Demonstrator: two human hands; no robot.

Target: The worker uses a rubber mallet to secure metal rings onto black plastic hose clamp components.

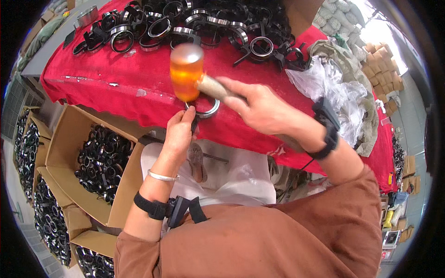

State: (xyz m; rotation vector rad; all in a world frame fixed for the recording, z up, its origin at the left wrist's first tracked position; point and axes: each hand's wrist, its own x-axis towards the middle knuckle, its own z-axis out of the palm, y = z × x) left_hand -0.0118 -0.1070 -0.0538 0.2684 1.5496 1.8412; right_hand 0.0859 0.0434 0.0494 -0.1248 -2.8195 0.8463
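In my right hand point(257, 104) is the handle of a mallet point(186, 69) with a see-through amber head, slightly blurred. The head is over the near part of the red-covered table, just above my left hand point(180, 129). My left fingers pinch the black part of a ring-shaped piece point(208, 110) with a silvery rim. That ring lies at the table's front edge, partly hidden by the mallet. Whether the mallet head touches it, I cannot tell.
Many similar black-and-silver rings point(160, 28) are heaped along the table's point(111, 69) far side. Crumpled clear plastic bags point(333, 88) lie at the right. On the floor at left, an open cardboard box point(65, 139) holds more rings, with several filled boxes beside it.
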